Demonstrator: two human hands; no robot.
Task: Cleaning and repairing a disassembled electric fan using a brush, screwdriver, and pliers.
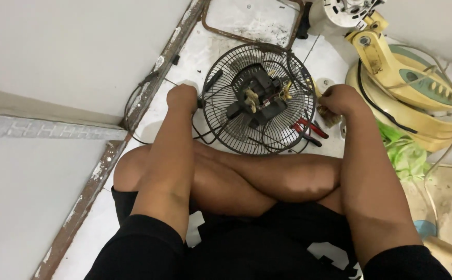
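both hands' fingers, left hand and right hand, grip the black fan grille rim.

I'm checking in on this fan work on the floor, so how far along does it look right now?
Done: the black wire fan guard lies flat on the tiles with no blades on it, the dark motor block bare at its centre. In hand: the left hand grips the guard's left rim, the right hand the right rim. Left: the yellow fan stand lies detached; red-handled pliers lie unused.

Black wire fan guard, red-handled pliers, yellow fan base.
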